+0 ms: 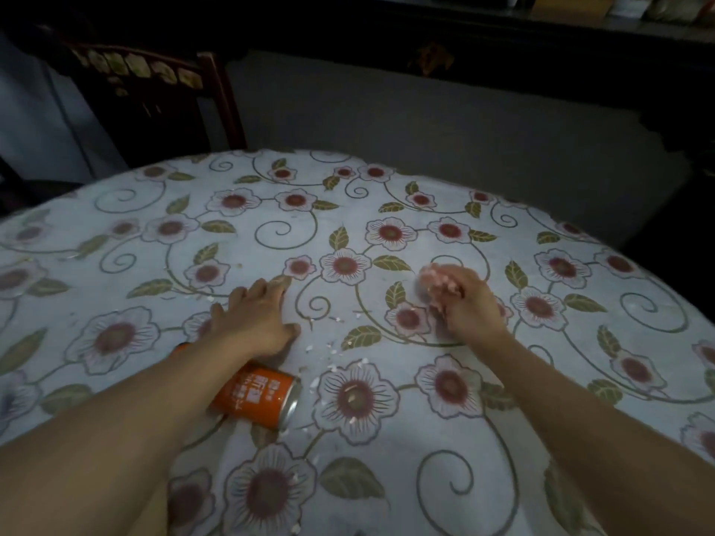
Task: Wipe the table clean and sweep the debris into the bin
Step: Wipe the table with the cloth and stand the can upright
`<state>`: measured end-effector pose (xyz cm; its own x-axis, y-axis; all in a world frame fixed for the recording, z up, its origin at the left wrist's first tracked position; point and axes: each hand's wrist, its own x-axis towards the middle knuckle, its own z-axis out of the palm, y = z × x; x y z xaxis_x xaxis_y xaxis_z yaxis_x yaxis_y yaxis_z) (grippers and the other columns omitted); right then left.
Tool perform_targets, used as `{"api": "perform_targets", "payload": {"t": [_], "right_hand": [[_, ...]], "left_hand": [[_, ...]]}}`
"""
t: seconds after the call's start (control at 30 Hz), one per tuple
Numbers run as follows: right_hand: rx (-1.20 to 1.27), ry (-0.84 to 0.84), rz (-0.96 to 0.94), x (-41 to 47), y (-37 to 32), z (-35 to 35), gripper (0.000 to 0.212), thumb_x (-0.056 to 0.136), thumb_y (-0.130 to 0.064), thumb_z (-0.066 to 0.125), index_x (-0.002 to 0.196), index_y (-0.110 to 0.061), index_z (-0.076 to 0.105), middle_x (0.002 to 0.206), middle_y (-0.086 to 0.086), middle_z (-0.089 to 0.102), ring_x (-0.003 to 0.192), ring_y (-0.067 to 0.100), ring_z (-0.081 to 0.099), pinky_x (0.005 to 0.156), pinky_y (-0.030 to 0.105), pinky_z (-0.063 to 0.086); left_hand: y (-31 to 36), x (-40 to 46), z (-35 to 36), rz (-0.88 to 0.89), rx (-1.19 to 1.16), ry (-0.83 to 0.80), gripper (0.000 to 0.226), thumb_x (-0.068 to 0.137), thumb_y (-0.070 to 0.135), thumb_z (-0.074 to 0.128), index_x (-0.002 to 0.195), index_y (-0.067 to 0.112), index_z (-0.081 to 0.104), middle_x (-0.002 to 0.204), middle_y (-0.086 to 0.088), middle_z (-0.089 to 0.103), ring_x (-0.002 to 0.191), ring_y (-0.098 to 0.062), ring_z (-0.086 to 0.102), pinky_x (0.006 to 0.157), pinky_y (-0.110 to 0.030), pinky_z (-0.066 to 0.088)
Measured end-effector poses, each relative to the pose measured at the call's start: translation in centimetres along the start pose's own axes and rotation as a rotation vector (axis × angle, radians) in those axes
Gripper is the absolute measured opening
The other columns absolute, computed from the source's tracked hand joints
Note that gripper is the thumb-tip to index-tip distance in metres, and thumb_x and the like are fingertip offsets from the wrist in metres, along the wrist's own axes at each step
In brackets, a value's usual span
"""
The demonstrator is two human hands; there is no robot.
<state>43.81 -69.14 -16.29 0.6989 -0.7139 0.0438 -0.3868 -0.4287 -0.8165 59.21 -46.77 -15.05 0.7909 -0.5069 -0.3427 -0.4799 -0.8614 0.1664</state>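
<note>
A round table (387,195) covered in a flowered cloth fills the view. My left hand (257,317) lies flat on the cloth with its fingers straight and spread. My right hand (470,303) grips a bunched pink cloth (439,278) and holds it down on the table to the right of centre. Small white crumbs and shell-like flakes (329,355) are scattered between my two arms and towards the near edge. No bin is in view.
An orange drink can (257,394) lies on its side under my left forearm. A dark wooden chair (154,94) stands behind the table at the far left. Dark furniture runs along the back wall.
</note>
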Motion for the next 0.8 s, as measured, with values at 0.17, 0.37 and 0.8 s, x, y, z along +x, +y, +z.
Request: {"api": "perform_targets", "payload": {"t": [0.17,0.37,0.8], "right_hand": [[-0.256,0.04,0.144,5.8,1.3,5.1,0.049,0.078,-0.007,0.045,0.122,-0.028,0.053,0.125,0.015,0.052,0.107,0.036,0.052,0.094,0.045,0.047],[-0.167,-0.242,-0.378,2.7,-1.5,7.8,0.035,0.086,0.01,0.049,0.113,-0.004,0.066,0.12,0.009,0.064,0.113,0.02,0.057,0.107,0.035,0.041],[-0.064,-0.839,-0.207,-20.2,-4.2,2.9,0.027,0.075,-0.014,0.072,0.096,0.002,0.071,0.103,0.003,0.07,0.089,-0.004,0.063,0.095,0.018,0.047]], "left_hand": [[-0.8,0.9,0.7,-0.001,0.023,-0.023,0.08,0.09,0.051,0.049,0.151,0.033,-0.001,0.161,0.005,-0.005,0.147,-0.029,0.001,0.115,-0.056,0.009],[-0.6,0.7,0.5,0.01,0.022,-0.053,0.08,0.091,0.052,0.047,0.151,0.032,-0.003,0.161,0.005,-0.008,0.147,-0.029,-0.003,0.116,-0.056,0.005],[0.1,-3.4,-1.2,0.041,-0.016,-0.07,0.069,0.091,0.04,0.05,0.15,0.026,0.016,0.156,-0.002,0.023,0.14,-0.028,0.028,0.115,-0.053,0.02]]}}
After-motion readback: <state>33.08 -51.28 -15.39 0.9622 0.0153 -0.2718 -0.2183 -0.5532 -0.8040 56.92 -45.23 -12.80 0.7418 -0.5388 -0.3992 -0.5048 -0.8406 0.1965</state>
